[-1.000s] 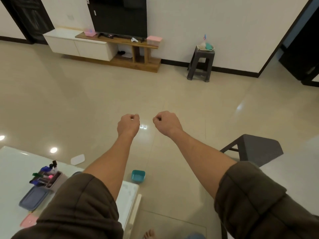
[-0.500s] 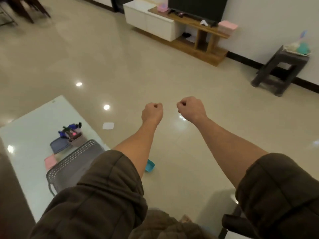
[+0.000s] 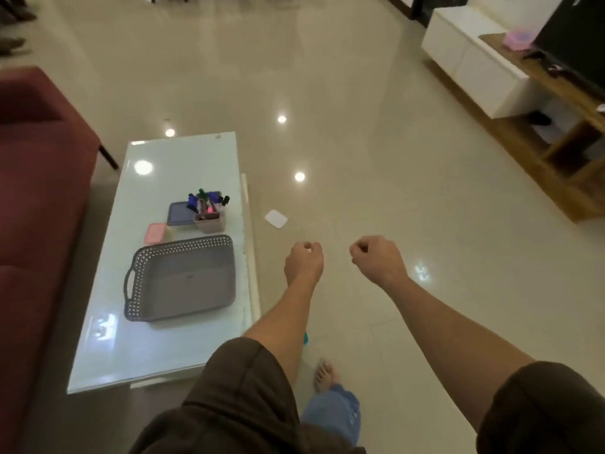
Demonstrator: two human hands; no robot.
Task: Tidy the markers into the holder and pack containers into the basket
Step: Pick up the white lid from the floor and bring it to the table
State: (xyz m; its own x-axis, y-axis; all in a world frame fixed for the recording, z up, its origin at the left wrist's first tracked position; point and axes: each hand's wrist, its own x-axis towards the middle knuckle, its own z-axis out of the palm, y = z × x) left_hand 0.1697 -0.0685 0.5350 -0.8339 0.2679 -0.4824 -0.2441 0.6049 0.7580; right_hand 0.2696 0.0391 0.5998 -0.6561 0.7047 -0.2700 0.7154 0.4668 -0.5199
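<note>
A grey perforated basket lies empty on the glass coffee table. Behind it stands a beige holder with several markers sticking out. A blue lid or container and a pink one lie beside the holder. A white lid lies on the floor, and a teal container peeks out behind my left forearm. My left hand and my right hand are both fists held out over the floor, right of the table, holding nothing.
A dark red sofa runs along the table's left side. A wooden TV stand with white cabinet sits at the far right. My bare foot stands on the tiled floor near the table's corner.
The view has swung left and down, bringing the whole table, basket and sofa into sight. Both fists stay raised side by side, holding nothing.
</note>
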